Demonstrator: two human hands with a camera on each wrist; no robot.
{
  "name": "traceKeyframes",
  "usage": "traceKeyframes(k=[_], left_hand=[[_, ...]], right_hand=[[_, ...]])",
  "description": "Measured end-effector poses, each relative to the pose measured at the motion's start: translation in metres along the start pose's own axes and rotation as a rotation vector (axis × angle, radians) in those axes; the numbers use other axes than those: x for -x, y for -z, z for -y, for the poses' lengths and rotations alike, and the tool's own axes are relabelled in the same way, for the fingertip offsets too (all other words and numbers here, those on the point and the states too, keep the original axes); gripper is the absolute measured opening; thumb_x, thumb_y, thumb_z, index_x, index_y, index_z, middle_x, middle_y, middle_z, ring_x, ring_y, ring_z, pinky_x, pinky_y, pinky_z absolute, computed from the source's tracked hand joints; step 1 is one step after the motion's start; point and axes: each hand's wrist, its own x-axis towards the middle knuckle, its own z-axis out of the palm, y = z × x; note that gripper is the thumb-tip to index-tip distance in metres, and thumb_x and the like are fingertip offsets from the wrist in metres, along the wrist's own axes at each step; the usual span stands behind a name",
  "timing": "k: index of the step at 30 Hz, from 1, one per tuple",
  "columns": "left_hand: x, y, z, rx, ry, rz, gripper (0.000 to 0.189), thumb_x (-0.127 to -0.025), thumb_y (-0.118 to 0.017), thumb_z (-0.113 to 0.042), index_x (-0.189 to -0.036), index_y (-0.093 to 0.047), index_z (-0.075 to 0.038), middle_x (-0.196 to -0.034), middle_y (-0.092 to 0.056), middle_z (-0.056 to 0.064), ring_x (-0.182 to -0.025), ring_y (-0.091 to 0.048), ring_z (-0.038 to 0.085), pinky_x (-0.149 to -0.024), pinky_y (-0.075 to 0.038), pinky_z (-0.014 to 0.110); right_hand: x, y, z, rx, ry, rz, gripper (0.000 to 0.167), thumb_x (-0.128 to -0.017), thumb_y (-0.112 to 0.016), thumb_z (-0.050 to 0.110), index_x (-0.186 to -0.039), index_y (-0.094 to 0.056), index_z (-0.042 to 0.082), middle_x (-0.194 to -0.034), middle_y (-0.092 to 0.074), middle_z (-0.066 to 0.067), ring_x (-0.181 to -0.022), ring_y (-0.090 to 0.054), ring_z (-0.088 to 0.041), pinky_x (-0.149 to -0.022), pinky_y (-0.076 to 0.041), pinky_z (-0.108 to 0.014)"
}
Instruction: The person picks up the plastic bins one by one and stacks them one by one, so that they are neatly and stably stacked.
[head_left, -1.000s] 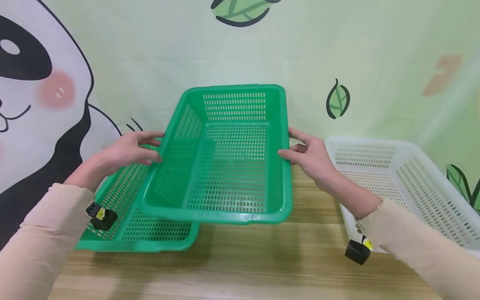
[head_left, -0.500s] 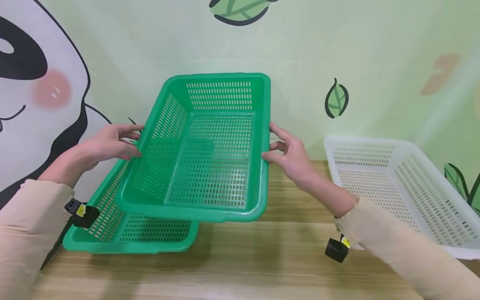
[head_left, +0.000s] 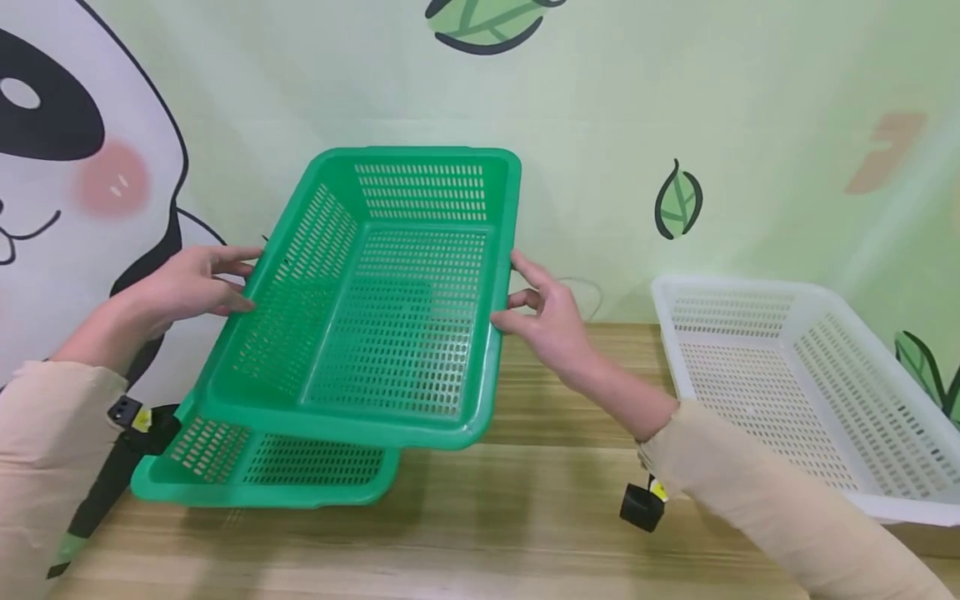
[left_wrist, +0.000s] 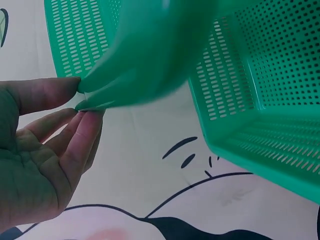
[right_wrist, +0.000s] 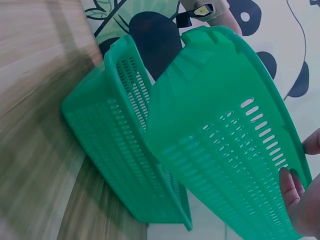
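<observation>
Raised green basket (head_left: pixel 405 317) hangs tilted; left hand (head_left: pixel 191 283) pinches its nine o'clock rim, right hand (head_left: pixel 551 325) its three o'clock. Lower green basket (head_left: pixel 285 494) lies toward seven o'clock, nearer the left hand.

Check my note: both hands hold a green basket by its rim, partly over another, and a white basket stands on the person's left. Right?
One slip: the white basket is on the person's right, as the head view shows. The rest stands: the left hand and right hand hold the upper basket by its rim, partly over the lower basket.
</observation>
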Motion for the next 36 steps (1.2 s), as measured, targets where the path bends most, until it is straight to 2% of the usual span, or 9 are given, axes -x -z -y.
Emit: traceKeyframes(k=[9, 18, 21, 24, 30, 33, 36], left_hand=[[0.011, 0.013, 0.016, -0.019, 0.045, -0.054, 0.067, -0.085, -0.050, -0.005, -0.142, -0.016, 0.005, -0.136, -0.029, 0.032, -0.116, -0.040, 0.044, -0.089, -0.042, 0.052], [0.018, 0.015, 0.024, -0.011, 0.071, -0.074, 0.064, -0.085, -0.049, -0.004, -0.140, -0.020, 0.008, -0.134, -0.032, 0.034, -0.115, -0.038, 0.044, -0.088, -0.043, 0.052], [0.020, 0.015, 0.026, -0.020, 0.073, -0.076, 0.062, -0.085, -0.049, -0.004, -0.139, -0.022, 0.008, -0.133, -0.033, 0.033, -0.114, -0.039, 0.042, -0.082, -0.047, 0.041], [0.022, 0.018, 0.029, -0.033, 0.082, -0.081, 0.061, -0.086, -0.049, -0.004, -0.139, -0.021, 0.009, -0.133, -0.032, 0.034, -0.113, -0.039, 0.041, -0.074, -0.046, 0.029], [0.023, 0.023, 0.037, -0.048, 0.106, -0.105, 0.061, -0.086, -0.049, -0.005, -0.139, -0.022, 0.009, -0.133, -0.032, 0.035, -0.109, -0.040, 0.039, -0.070, -0.044, 0.025], [0.023, 0.025, 0.043, -0.065, 0.110, -0.126, 0.060, -0.085, -0.050, -0.006, -0.138, -0.025, 0.008, -0.131, -0.036, 0.034, -0.096, -0.049, 0.022, -0.065, -0.043, 0.018], [0.024, 0.026, 0.049, -0.071, 0.110, -0.142, 0.060, -0.084, -0.051, -0.006, -0.137, -0.027, 0.009, -0.129, -0.039, 0.034, -0.086, -0.049, 0.010, -0.064, -0.043, 0.019]], right_hand=[[-0.004, -0.020, 0.000, -0.050, 0.028, 0.039, 0.073, -0.080, -0.059, -0.002, -0.143, -0.023, 0.006, -0.142, -0.030, -0.002, -0.087, -0.055, -0.013, -0.075, -0.052, -0.029], [-0.003, -0.032, -0.006, -0.065, 0.027, 0.055, 0.073, -0.080, -0.061, -0.002, -0.143, -0.024, 0.006, -0.145, -0.026, -0.004, -0.087, -0.054, -0.014, -0.075, -0.053, -0.032], [-0.001, -0.035, -0.008, -0.064, 0.022, 0.059, 0.073, -0.080, -0.062, -0.001, -0.143, -0.025, 0.006, -0.144, -0.027, -0.004, -0.087, -0.054, -0.015, -0.074, -0.053, -0.031], [-0.001, -0.039, -0.010, -0.041, 0.017, 0.069, 0.073, -0.081, -0.063, 0.001, -0.143, -0.024, 0.006, -0.145, -0.026, -0.004, -0.089, -0.055, -0.017, -0.074, -0.053, -0.030], [0.000, -0.050, -0.011, -0.020, 0.023, 0.077, 0.075, -0.081, -0.064, 0.003, -0.143, -0.023, 0.006, -0.146, -0.024, -0.005, -0.092, -0.056, -0.020, -0.072, -0.052, -0.027], [0.001, -0.056, -0.012, -0.014, 0.027, 0.077, 0.076, -0.080, -0.065, 0.003, -0.143, -0.022, 0.004, -0.147, -0.022, -0.007, -0.091, -0.056, -0.020, -0.072, -0.051, -0.025], [0.000, -0.060, -0.012, -0.006, 0.008, 0.082, 0.076, -0.080, -0.065, 0.003, -0.143, -0.022, 0.004, -0.148, -0.021, -0.006, -0.091, -0.056, -0.019, -0.073, -0.051, -0.025]])
